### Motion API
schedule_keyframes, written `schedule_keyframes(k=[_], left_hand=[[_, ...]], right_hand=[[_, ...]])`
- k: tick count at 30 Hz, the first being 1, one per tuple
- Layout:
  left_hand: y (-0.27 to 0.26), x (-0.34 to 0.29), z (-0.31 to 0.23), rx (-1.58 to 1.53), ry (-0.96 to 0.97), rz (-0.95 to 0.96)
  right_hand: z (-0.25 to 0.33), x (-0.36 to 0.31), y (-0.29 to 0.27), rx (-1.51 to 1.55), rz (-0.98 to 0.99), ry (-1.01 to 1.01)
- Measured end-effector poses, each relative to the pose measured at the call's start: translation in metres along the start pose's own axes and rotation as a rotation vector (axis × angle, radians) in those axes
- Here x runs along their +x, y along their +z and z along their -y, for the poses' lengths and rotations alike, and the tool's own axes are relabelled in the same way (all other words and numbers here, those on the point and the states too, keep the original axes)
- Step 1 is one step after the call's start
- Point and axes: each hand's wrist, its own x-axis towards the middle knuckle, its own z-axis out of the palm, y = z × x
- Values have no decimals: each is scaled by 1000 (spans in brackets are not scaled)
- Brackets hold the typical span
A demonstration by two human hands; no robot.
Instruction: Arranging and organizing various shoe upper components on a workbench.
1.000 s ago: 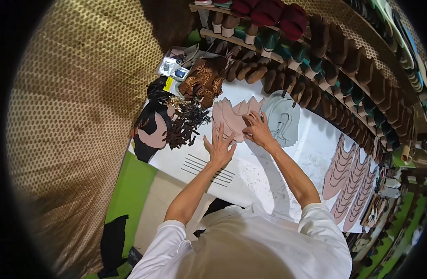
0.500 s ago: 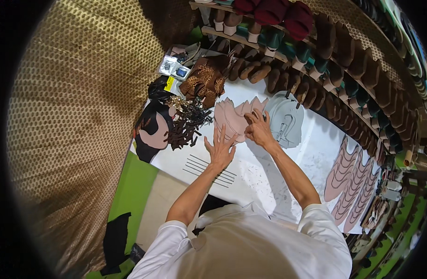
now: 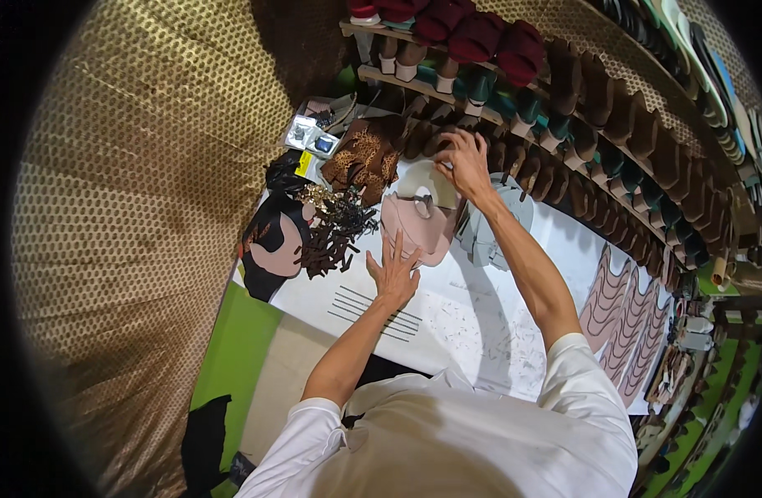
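Note:
My left hand (image 3: pixel 395 272) lies with fingers spread on the near edge of a stack of pink curved pieces (image 3: pixel 414 228), which look like cut shoe uppers. Beyond it, my right hand (image 3: pixel 466 162) is raised at the far side of the stack, fingers bent in a pinch. At its fingertips is the edge of a lifted piece with a pale cream underside (image 3: pixel 417 176), standing up from the stack. A small opening shows near that piece's base. Just right of the stack, pale grey-blue cut pieces (image 3: pixel 493 228) lie partly under my right forearm.
Dark strips (image 3: pixel 327 249) and brown leopard-print pieces (image 3: pixel 360 158) crowd the white table's (image 3: pixel 472 311) left side. Several thin dark rods (image 3: pixel 373 311) lie near the front edge. Pink pieces with dark curved edges (image 3: pixel 622 324) overlap at right. Shelves of shoe forms (image 3: pixel 580 141) line the back.
My right hand has moved up and away from the stack, and a pink piece has been lifted to show its pale underside. My left hand stays in place on the stack.

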Motion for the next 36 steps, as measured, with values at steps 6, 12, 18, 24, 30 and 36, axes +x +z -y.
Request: schedule_keyframes(k=[6,12,18,24,30,36], left_hand=[[-1,4,5,-2,41,43],[-1,5,24,-47,70,67],[-27,-23,67,-80,19,30],[-29,-62,108,-111,42,30],[-12,-77,118,-146,135,64],[-7,-82,119,-131,127,98]], right_hand=[[8,41,-60,-95,-182,-24],[36,13,-123,-160,-284,-45],[79,-132,-123,-189,-311,126],[135,-352,-29,-147,-157,419],[203,-431,-1,-52,-135,642],[229,-448,-1,-59,-156,724]])
